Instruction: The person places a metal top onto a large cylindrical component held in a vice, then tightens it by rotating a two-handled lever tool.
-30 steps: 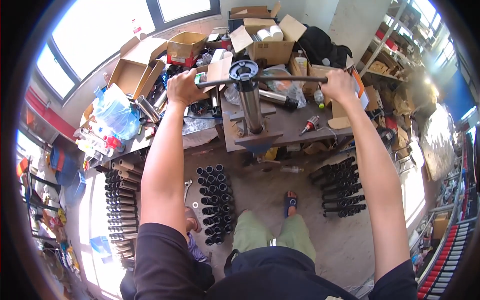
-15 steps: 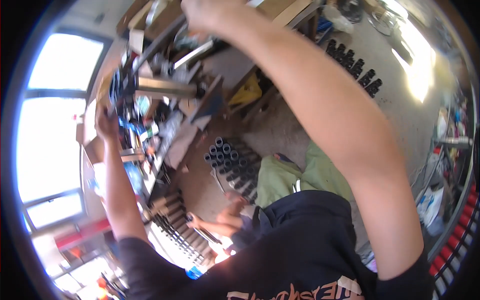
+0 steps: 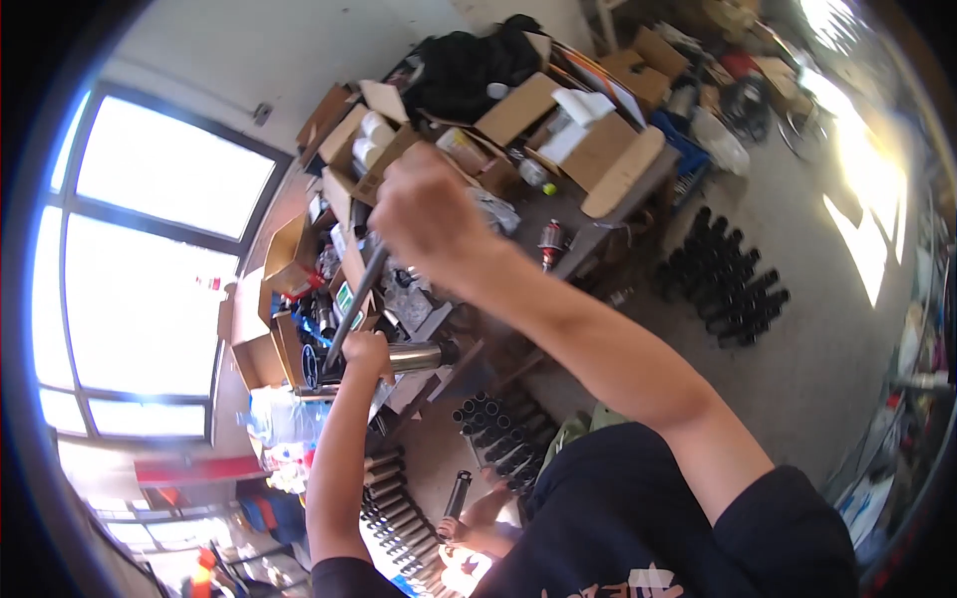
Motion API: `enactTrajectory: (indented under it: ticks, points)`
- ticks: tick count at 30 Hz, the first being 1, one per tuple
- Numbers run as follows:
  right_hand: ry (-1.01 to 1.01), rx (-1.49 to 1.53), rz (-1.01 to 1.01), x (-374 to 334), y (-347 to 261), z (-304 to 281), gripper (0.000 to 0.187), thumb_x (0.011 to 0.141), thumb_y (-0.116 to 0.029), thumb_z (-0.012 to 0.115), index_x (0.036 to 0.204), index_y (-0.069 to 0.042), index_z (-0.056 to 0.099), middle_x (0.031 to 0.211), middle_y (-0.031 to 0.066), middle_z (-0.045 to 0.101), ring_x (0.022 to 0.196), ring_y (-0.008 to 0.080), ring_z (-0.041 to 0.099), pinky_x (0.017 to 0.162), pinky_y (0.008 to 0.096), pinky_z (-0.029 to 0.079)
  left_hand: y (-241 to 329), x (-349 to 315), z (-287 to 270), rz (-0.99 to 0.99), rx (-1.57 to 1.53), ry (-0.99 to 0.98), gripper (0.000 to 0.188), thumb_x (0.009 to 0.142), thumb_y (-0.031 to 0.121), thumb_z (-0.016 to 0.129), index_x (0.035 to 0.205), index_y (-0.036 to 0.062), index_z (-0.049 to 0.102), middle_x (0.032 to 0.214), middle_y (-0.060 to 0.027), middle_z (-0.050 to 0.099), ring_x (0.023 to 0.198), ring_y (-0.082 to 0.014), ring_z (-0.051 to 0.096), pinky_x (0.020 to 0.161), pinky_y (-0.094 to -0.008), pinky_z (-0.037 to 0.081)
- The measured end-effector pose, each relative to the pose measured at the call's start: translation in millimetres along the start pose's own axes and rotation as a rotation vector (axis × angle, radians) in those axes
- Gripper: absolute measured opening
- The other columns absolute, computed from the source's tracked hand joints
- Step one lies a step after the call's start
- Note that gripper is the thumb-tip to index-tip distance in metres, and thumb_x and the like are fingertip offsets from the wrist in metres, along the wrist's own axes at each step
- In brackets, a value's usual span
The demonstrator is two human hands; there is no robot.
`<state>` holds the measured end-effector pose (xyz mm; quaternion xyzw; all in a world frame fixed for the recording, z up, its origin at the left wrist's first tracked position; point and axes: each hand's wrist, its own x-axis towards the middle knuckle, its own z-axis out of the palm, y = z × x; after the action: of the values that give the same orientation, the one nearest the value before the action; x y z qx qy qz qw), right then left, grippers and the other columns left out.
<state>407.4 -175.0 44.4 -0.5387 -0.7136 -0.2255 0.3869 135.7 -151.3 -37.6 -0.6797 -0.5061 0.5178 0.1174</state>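
My right hand (image 3: pixel 429 214), somewhat blurred, is raised over the bench in a closed grip on a dark rod (image 3: pixel 365 289). The rod slants down toward the open, blue-rimmed end (image 3: pixel 311 367) of a shiny metal tube (image 3: pixel 419 357). Whether its tip is inside the tube or beside it, I cannot tell. Around the tube, near that end, my left hand (image 3: pixel 366 349) is closed. The tube lies roughly level at the bench edge.
Open cardboard boxes (image 3: pixel 588 140) and clutter crowd the bench. Black cylinders (image 3: pixel 723 279) stand in rows on the floor to the right. Below, another person's hand (image 3: pixel 454 530) holds a dark tube (image 3: pixel 459 493), close to more standing tubes (image 3: pixel 488 414).
The view has shifted, showing more of the bench. My right hand, formerly at the top edge, now appears lower with the rod visible. My left hand appears farther right and lower.
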Motion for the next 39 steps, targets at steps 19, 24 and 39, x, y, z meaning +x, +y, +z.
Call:
enactTrajectory:
  ticks: [19,24,39]
  points:
    - [-1.193,0.218,0.947,-380,73,87,0.038,0.084,-0.048,0.068,0.092,-0.014,0.08,0.089,0.0197,0.073,0.086,0.0395,0.071,0.079,0.0485,0.056,133,-181,140,-0.101,-2.87,-0.266,0.062,0.101,0.061,0.043,0.122,0.0042,0.056,0.085,-0.0169,0.067,0.069,-0.0313,0.068,0.059,-0.0401,0.059]
    - [-1.006,0.552,1.106,-435,88,195,0.037,0.087,-0.042,0.069,0.096,-0.007,0.075,0.084,0.0119,0.072,0.078,0.027,0.068,0.068,0.0403,0.051,181,-139,81,0.733,-3.507,-0.386,0.086,0.089,0.083,0.039,0.122,0.0052,0.055,0.083,-0.0161,0.059,0.064,-0.0293,0.058,0.062,-0.0399,0.05]
    - [-0.923,0.491,1.108,-486,102,127,0.063,0.082,-0.051,0.074,0.122,-0.003,0.065,0.118,0.0158,0.071,0.112,0.0286,0.066,0.097,0.0376,0.049,117,-167,58,0.122,-3.18,0.284,0.077,0.098,0.074,0.028,0.109,0.0035,0.057,0.075,-0.0167,0.065,0.058,-0.028,0.067,0.052,-0.0378,0.057]
